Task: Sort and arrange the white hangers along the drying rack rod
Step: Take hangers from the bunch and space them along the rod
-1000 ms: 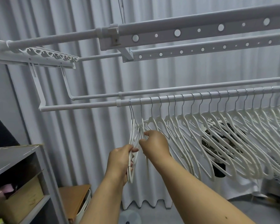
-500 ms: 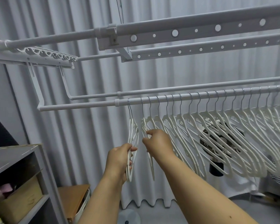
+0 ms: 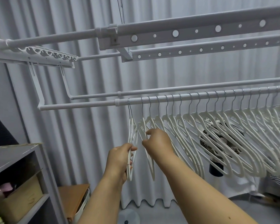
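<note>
Hangers [image 3: 131, 143] gripped in left hand [image 3: 120, 157], hooked on rod [image 3: 168, 101].

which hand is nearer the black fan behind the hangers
Right. The right hand pinches a hanger left of the fan; the left hand is farther left.

The right hand [image 3: 158, 143] now pinches the second hanger [image 3: 149, 160], drawn rightward, apart from the left hand's [image 3: 120, 159] bunch [image 3: 131, 136].
</note>
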The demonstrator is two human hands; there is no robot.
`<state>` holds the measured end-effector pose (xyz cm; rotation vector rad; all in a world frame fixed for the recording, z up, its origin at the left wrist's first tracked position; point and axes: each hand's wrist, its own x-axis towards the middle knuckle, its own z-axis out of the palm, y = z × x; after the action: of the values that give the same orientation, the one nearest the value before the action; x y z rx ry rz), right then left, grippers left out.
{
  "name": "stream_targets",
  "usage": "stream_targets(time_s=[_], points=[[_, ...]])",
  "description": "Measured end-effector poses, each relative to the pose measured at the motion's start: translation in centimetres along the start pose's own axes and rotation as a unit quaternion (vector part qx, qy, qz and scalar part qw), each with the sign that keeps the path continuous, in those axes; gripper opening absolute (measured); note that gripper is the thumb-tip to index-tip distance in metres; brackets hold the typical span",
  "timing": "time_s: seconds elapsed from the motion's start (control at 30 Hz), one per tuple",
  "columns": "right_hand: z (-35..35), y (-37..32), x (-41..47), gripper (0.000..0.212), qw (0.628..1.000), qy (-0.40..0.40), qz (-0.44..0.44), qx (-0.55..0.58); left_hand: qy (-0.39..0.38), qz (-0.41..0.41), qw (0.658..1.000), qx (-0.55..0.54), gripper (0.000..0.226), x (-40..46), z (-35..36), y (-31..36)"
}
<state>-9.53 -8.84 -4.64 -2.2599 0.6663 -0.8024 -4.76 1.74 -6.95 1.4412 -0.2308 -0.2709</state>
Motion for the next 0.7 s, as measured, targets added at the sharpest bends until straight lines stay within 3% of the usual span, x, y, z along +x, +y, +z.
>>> stream_targets(time_s=[0.2,0.37,0.53,0.7], points=[[-0.1,-0.1,0.0,0.033,0.999,0.002,0.001,-0.038,-0.001,0.004,1.000,0.000,0.025,0.1,0.0,-0.1],[-0.3,-1.3,-0.7,0.029,0.991,0.084,-0.070,-0.083,-0.005,0.009,1.000,-0.001,0.027,0.4,0.0,-0.4],[0.8,-3.0,-1.0,0.032,0.999,-0.013,-0.040,-0.013,-0.015,0.021,1.000,0.006,0.044,0.1,-0.2,-0.2],[1.7,-3.2,-0.3,0.036,0.996,-0.085,0.022,0.013,-0.011,0.035,0.999,0.006,0.043,0.3,-0.7,-0.4]])
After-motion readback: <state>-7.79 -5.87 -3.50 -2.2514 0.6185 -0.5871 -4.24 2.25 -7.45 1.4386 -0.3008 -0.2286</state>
